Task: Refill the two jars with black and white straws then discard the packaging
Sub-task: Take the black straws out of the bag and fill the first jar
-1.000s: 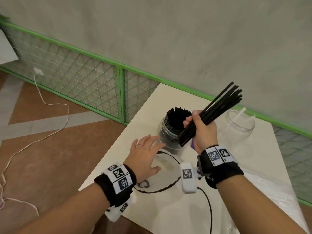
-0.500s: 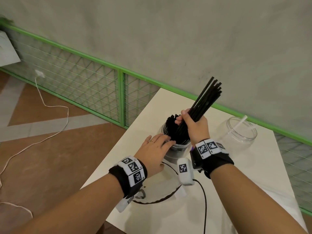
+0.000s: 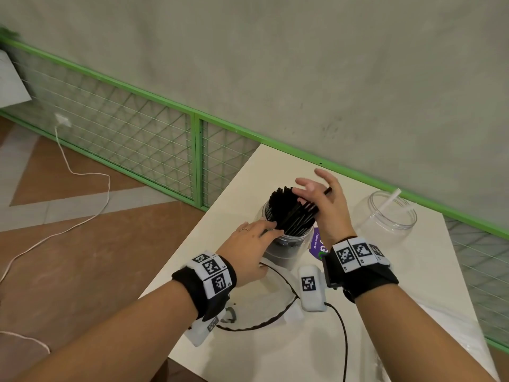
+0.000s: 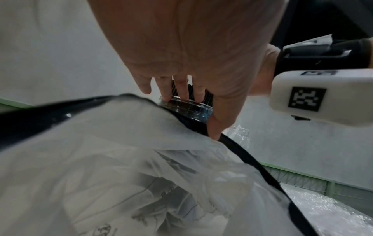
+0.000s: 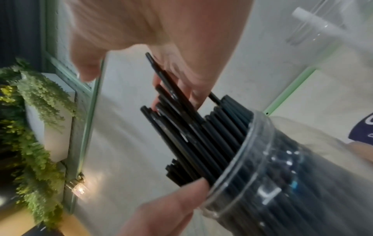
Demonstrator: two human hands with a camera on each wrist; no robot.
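A clear jar (image 3: 283, 245) packed with black straws (image 3: 289, 213) stands near the table's left edge. My left hand (image 3: 256, 241) rests its straight fingers on the jar's rim, thumb down the side, as the left wrist view shows at the jar (image 4: 187, 107). My right hand (image 3: 316, 188) hovers over the straws with fingers spread, palm against the leaning ones (image 5: 181, 111). One straw (image 3: 327, 191) pokes out behind its fingers. To the right a second clear jar (image 3: 391, 216) holds a single white straw (image 3: 388, 201).
Purple packaging (image 3: 316, 241) lies between the jars. Crinkled clear plastic (image 3: 454, 326) covers the white table (image 3: 385, 271) at right. A black cable (image 3: 275, 318) loops near the front. A green mesh fence (image 3: 192, 161) runs behind.
My right hand lowered the bundle of black straws into the jar and let go, fingers spreading. My left hand moved forward onto the jar's rim.
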